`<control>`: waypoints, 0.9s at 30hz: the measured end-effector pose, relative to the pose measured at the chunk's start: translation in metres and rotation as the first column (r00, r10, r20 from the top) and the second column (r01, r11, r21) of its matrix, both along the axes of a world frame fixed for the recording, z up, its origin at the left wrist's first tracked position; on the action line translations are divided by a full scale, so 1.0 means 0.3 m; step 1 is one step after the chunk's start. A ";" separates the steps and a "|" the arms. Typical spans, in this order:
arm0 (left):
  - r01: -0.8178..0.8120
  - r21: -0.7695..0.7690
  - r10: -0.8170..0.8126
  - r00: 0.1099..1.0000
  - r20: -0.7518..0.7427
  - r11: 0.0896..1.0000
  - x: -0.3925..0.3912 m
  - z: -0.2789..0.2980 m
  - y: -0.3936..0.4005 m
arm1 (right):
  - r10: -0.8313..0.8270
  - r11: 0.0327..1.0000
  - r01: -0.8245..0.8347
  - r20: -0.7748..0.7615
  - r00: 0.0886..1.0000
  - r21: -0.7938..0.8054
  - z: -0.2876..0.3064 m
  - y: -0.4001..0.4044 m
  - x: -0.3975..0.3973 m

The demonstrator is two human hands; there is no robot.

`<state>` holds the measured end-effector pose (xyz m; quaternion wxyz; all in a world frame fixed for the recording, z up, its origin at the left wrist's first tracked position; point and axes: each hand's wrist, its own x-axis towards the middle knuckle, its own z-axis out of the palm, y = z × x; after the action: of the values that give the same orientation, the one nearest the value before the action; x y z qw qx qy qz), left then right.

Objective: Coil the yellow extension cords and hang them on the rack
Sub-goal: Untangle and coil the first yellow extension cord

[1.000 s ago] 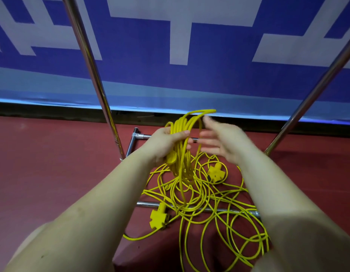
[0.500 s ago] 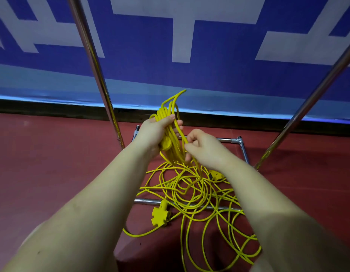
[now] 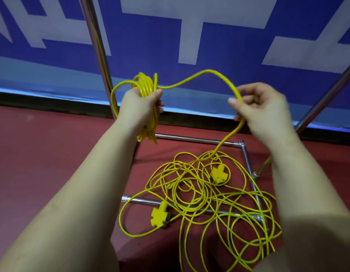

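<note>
My left hand (image 3: 139,107) grips a bundle of several yellow cord loops (image 3: 146,85), held up in front of the banner. One strand arcs from that bundle to my right hand (image 3: 262,107), which pinches the cord between thumb and fingers. From there the cord drops to a loose tangle of yellow extension cord (image 3: 205,197) on the red floor. Two yellow socket heads lie in the tangle, one on the left (image 3: 158,214) and one near the middle (image 3: 218,174). The chrome rack's base bars (image 3: 246,160) frame the pile.
Two chrome rack uprights rise at the left (image 3: 97,48) and at the right (image 3: 327,97). A blue and white banner (image 3: 190,36) covers the wall behind. Red floor (image 3: 42,154) spreads to the left of the rack.
My hands have drawn apart: the right hand has swung out to the right, pulling a long strand up from the pile. The left hand has risen with the bundle.
</note>
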<state>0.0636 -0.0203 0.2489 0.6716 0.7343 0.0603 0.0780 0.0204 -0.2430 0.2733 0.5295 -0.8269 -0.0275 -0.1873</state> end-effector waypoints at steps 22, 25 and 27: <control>0.477 -0.048 -0.474 0.878 0.062 0.878 -0.120 0.151 -0.185 | -0.040 0.989 0.049 0.069 0.997 -0.137 0.092 0.031 -0.029; 0.365 -0.182 -0.353 0.931 0.094 0.913 -0.099 0.148 -0.175 | 0.042 0.990 -0.061 -0.148 0.988 -0.126 0.044 0.010 0.000; 0.278 -0.243 -0.259 0.960 0.107 0.929 -0.081 0.144 -0.161 | 0.130 0.987 -0.151 -0.272 0.954 -0.059 0.006 0.002 0.012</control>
<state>0.0392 -0.0685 0.2920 0.7668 0.6395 -0.0557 0.0038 0.0241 -0.2423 0.2753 0.5073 -0.8608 -0.0219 -0.0349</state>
